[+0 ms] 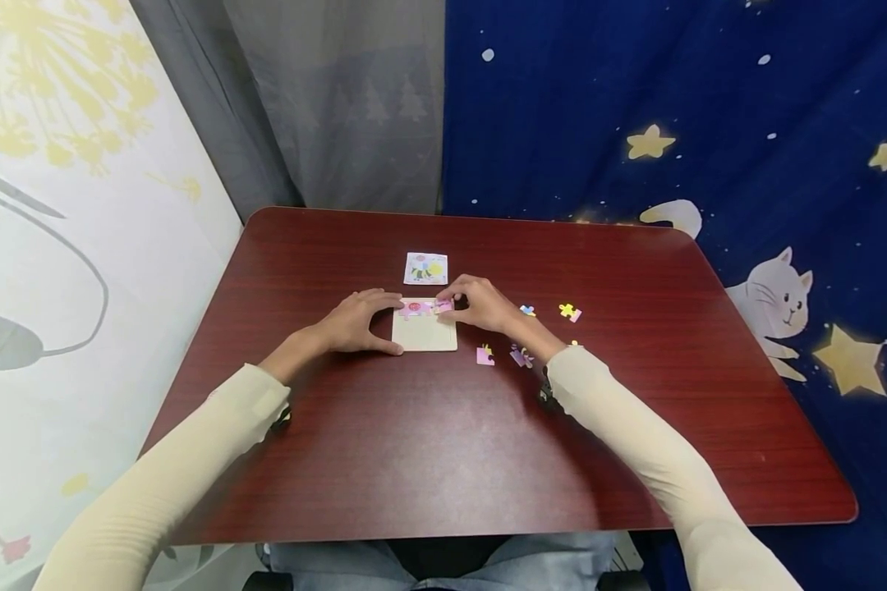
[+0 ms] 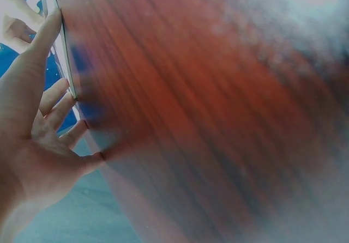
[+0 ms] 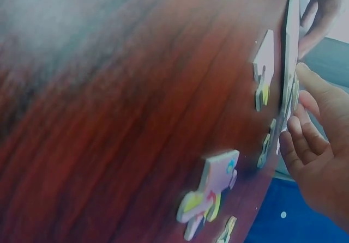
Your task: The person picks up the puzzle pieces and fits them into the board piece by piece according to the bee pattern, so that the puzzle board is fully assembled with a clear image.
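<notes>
A square, pale puzzle board [image 1: 423,335] lies on the table, with pink puzzle pieces [image 1: 415,309] along its far edge. My left hand [image 1: 355,320] steadies the board at its left side, thumb near the front corner and extended fingers by the far corner. In the left wrist view, the fingers of that left hand [image 2: 52,107] are spread along the board's edge. At the far right corner of the board, my right hand [image 1: 484,304] pinches a pink jigsaw piece [image 1: 443,306] between thumb and fingers. The right wrist view shows this right hand [image 3: 316,128] partly covering the piece.
Beyond the board lies a small picture card [image 1: 425,268] with a bee-like drawing. Several loose jigsaw pieces lie to the right, including a pink one [image 1: 485,356] and a yellow-and-pink one [image 1: 570,312]. The brown table [image 1: 414,460] meets curtains at its far side.
</notes>
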A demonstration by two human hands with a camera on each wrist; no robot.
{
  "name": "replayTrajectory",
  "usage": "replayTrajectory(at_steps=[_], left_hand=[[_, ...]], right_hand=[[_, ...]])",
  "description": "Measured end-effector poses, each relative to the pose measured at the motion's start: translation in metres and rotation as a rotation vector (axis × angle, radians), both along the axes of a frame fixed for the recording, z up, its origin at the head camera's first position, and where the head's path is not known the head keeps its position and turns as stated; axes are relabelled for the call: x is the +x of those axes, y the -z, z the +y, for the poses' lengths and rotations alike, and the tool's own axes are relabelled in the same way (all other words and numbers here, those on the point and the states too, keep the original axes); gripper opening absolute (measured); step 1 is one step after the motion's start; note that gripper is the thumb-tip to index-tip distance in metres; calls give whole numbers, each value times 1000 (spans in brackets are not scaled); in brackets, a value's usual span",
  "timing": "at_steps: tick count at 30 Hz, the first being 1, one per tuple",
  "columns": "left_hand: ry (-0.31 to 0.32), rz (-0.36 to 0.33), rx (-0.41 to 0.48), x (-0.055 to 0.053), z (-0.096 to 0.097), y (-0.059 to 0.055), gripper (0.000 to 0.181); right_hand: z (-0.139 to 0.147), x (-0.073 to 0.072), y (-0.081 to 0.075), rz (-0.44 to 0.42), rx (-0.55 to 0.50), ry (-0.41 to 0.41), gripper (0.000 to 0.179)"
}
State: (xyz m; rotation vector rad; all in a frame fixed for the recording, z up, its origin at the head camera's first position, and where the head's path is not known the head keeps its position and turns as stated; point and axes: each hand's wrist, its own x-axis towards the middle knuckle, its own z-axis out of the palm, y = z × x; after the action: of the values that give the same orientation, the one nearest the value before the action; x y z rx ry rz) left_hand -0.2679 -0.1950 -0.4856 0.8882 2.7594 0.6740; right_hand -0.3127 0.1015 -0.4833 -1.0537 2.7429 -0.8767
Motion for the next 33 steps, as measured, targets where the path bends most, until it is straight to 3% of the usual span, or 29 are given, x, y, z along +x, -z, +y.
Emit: replayTrajectory(at_steps=[25, 33], left_hand=[[3, 17, 4, -1, 0, 1, 90], [-2, 9, 0, -1, 0, 1, 91]], right_hand=[[-8, 2, -1, -34, 64, 16, 36], [-11, 5, -2, -30, 84, 60, 32]])
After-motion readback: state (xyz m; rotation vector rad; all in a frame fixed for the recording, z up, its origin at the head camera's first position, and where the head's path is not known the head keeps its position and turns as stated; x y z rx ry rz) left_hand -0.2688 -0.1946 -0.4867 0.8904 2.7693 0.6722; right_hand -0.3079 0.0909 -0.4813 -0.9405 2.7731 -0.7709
